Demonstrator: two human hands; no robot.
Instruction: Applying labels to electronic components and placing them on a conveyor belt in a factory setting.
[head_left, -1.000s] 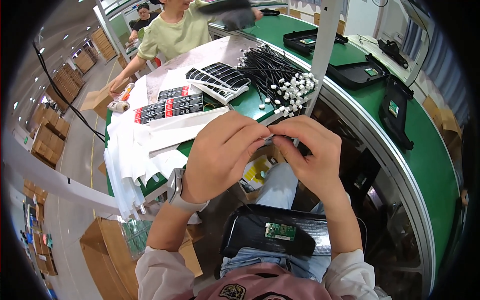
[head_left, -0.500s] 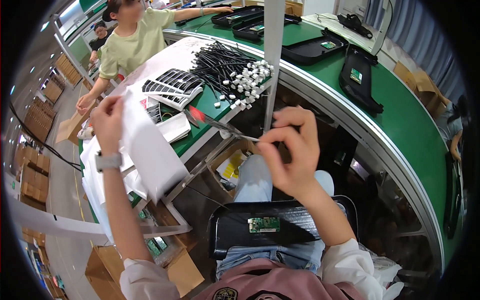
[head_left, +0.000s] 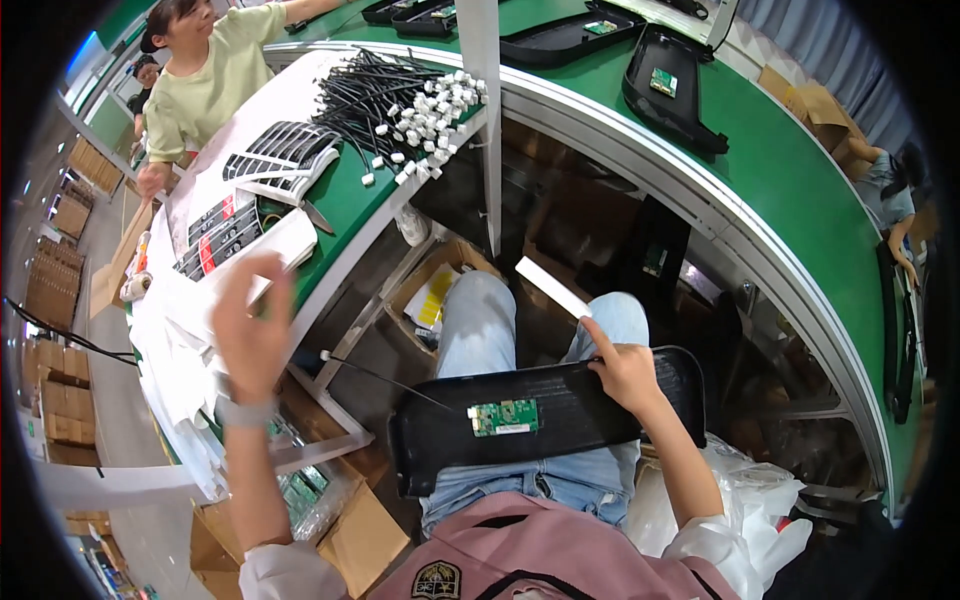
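Resting across light blue jeans [head_left: 478, 325]: a long black plastic shell [head_left: 580, 405]. On this shell, left of its middle: a small flat green circuit board [head_left: 515, 417]. Running out past the shell's far left edge: a thin black wire [head_left: 392, 380] with a white tip.

Over the right half of the shell: the right hand [head_left: 627, 378], clamped on the end of a flat narrow white strip [head_left: 552, 286]. Sticking out past the shell's far edge: most of that strip.

Up in the air, left of the shell: the left hand [head_left: 252, 340], very blurry. Cannot tell: fingers apart or together.

Past the shell's far left end: a green table [head_left: 345, 212] with loose white paper sheets [head_left: 165, 335], black and white sticker sheets [head_left: 280, 152] and a heap of black cables with white plugs [head_left: 380, 108]. Well past the shell's right end: a curved green table [head_left: 790, 190]. On it, at least 2 more black shells with green boards [head_left: 668, 85].
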